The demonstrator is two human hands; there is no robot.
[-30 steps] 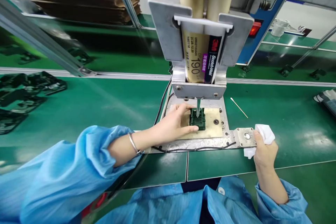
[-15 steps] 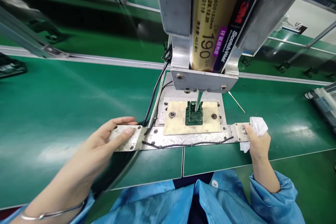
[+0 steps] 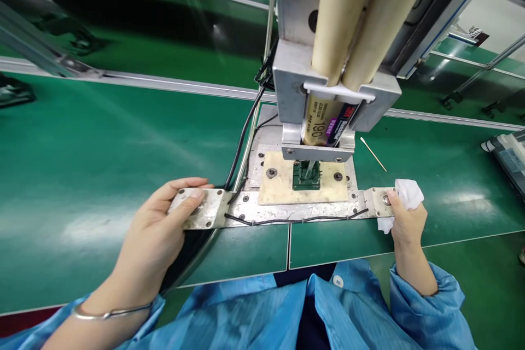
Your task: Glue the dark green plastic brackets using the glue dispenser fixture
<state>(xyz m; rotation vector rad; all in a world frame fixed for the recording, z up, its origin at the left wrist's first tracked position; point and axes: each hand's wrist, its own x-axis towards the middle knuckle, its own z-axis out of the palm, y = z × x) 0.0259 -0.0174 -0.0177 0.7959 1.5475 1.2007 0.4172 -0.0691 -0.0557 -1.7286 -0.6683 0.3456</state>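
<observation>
My left hand (image 3: 159,224) is closed round the left end plate (image 3: 215,210) of a metal base, its thumb lying on top over a button. My right hand (image 3: 408,224) is closed on a crumpled white tissue (image 3: 409,193), and its thumb presses by the button on the right end plate (image 3: 378,209). Between the hands, a small dark green plastic part (image 3: 301,181) sits on a cream block (image 3: 279,192). Above it stands a metal press head (image 3: 293,87) with a two-part adhesive cartridge (image 3: 322,123). The clear nozzle (image 3: 310,167) reaches down into the green part.
Two cream plunger rods (image 3: 346,11) rise above the cartridge. A cotton swab (image 3: 374,154) lies right of the base. Black cables (image 3: 241,147) run up left of it. A grey device (image 3: 506,158) stands at the right, a dark part (image 3: 14,90) at the far left. A metal rail (image 3: 164,82) crosses behind.
The press head and cartridge now appear lower and further away, with the plunger rods in view. My left thumb has shifted slightly onto the left button. Both hands stay on the base.
</observation>
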